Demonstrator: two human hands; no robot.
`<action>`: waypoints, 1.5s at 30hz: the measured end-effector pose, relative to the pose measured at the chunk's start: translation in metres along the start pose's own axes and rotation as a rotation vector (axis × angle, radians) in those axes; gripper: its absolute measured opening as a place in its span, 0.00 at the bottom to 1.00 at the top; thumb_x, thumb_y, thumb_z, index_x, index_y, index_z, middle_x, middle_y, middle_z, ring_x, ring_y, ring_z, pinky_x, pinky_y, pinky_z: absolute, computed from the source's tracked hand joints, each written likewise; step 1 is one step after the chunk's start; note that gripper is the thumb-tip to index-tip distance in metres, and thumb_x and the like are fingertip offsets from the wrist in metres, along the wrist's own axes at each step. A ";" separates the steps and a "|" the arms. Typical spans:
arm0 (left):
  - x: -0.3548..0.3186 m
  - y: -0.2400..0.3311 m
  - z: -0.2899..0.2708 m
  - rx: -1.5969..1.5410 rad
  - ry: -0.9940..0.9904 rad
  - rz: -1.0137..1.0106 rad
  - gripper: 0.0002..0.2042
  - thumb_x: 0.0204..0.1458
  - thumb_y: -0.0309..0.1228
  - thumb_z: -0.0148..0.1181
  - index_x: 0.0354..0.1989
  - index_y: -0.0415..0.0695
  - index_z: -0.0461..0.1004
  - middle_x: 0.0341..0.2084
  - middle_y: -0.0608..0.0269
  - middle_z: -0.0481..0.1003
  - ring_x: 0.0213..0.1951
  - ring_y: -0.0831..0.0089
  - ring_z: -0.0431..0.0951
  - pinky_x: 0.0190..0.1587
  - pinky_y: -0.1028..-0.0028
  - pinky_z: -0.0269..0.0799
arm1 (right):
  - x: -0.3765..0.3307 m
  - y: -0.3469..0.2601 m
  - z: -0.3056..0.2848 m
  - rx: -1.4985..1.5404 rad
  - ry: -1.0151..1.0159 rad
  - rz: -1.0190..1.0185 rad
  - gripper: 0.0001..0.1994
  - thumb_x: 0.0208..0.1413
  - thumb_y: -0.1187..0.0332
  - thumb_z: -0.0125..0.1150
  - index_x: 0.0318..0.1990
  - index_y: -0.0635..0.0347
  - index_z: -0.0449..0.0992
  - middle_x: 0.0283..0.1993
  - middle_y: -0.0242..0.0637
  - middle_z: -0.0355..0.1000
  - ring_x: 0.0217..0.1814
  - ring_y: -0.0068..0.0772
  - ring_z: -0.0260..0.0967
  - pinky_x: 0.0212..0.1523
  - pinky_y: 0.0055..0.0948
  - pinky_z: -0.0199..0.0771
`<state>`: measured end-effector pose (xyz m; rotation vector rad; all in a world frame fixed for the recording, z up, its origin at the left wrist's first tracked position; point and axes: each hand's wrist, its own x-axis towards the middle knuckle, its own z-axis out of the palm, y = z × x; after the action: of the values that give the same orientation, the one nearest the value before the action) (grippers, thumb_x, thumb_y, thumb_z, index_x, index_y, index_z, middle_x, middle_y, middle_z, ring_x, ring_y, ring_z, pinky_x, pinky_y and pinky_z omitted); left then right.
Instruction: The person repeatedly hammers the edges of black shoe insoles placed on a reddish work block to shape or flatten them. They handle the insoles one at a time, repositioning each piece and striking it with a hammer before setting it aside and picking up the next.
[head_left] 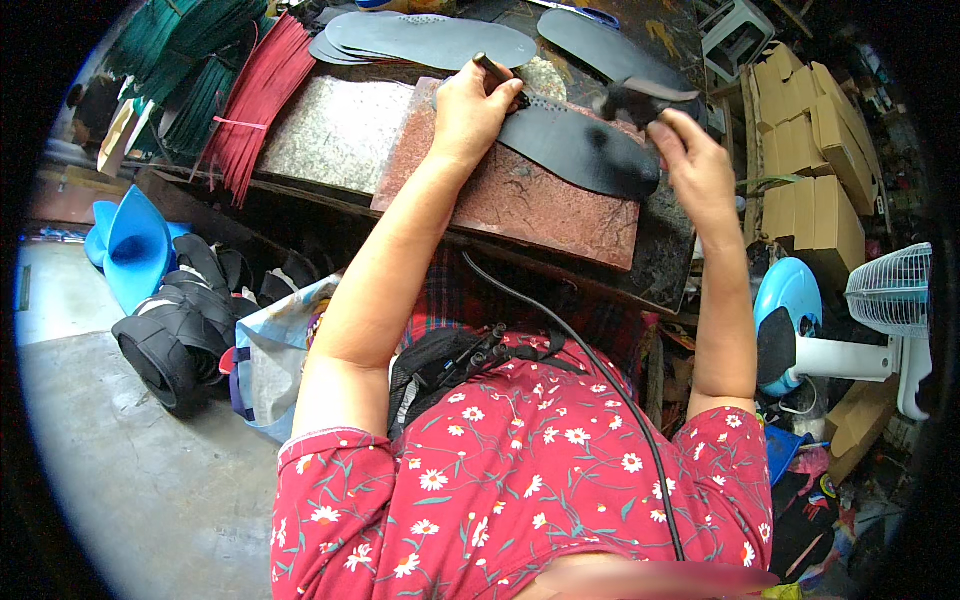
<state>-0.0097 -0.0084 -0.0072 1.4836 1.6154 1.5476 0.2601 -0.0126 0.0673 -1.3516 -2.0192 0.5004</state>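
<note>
Here, the dark sole lies partly beneath the left fingers.

My left hand is gripping a black rod at a dark sole, my right hand is holding a blurred object, grey soles are lying beyond my left.

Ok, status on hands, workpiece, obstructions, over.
Left hand gripping dark rod over black sole. Right hand holding blurred dark tool. Sole lying on reddish slab. Left hand hides part of sole.
</note>
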 end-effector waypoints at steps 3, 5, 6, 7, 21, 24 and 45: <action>-0.002 0.007 0.001 0.063 0.051 0.072 0.09 0.50 0.30 0.66 0.35 0.40 0.75 0.25 0.56 0.80 0.28 0.66 0.82 0.35 0.70 0.76 | -0.007 -0.029 -0.027 0.406 0.101 -0.193 0.13 0.63 0.61 0.59 0.51 0.55 0.77 0.25 0.28 0.71 0.26 0.12 0.62 0.27 0.16 0.64; -0.004 0.015 0.006 0.309 0.035 0.270 0.08 0.51 0.29 0.64 0.36 0.40 0.73 0.26 0.53 0.79 0.30 0.60 0.82 0.35 0.69 0.76 | -0.010 -0.046 -0.032 0.502 0.269 -0.301 0.12 0.65 0.62 0.56 0.50 0.57 0.76 0.26 0.23 0.69 0.23 0.11 0.61 0.24 0.15 0.62; -0.006 0.019 0.010 0.434 0.059 0.386 0.08 0.52 0.28 0.64 0.36 0.40 0.72 0.27 0.52 0.79 0.31 0.58 0.81 0.35 0.68 0.76 | -0.010 -0.051 -0.027 0.490 0.272 -0.347 0.12 0.65 0.62 0.56 0.49 0.58 0.76 0.26 0.27 0.71 0.23 0.15 0.65 0.25 0.17 0.65; -0.009 0.022 0.014 0.486 0.044 0.484 0.08 0.53 0.29 0.62 0.37 0.41 0.70 0.27 0.46 0.77 0.33 0.49 0.80 0.34 0.63 0.75 | -0.009 -0.051 -0.021 0.467 0.296 -0.401 0.12 0.64 0.62 0.57 0.49 0.58 0.75 0.26 0.31 0.73 0.23 0.20 0.69 0.26 0.20 0.68; 0.000 0.011 0.008 0.111 -0.047 0.187 0.09 0.51 0.29 0.65 0.36 0.38 0.74 0.28 0.53 0.80 0.29 0.64 0.82 0.35 0.69 0.78 | -0.009 -0.041 -0.026 0.410 0.178 -0.253 0.13 0.63 0.61 0.58 0.50 0.57 0.76 0.23 0.25 0.69 0.23 0.12 0.62 0.23 0.17 0.63; -0.002 0.020 0.010 0.339 -0.018 0.443 0.12 0.50 0.31 0.65 0.40 0.40 0.72 0.27 0.49 0.79 0.33 0.52 0.81 0.36 0.62 0.77 | -0.009 -0.057 -0.018 0.476 0.234 -0.381 0.13 0.63 0.61 0.58 0.50 0.57 0.76 0.26 0.30 0.73 0.24 0.17 0.66 0.25 0.19 0.67; 0.003 -0.007 0.011 -0.233 0.138 -0.076 0.07 0.49 0.28 0.62 0.33 0.37 0.75 0.24 0.57 0.80 0.28 0.69 0.81 0.37 0.71 0.76 | 0.002 0.007 0.014 0.002 0.008 0.023 0.20 0.61 0.48 0.54 0.49 0.51 0.77 0.35 0.45 0.78 0.38 0.50 0.77 0.37 0.38 0.73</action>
<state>-0.0043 0.0005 -0.0151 1.2024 1.4869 1.7603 0.2543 -0.0074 0.0540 -1.3749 -1.9981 0.5068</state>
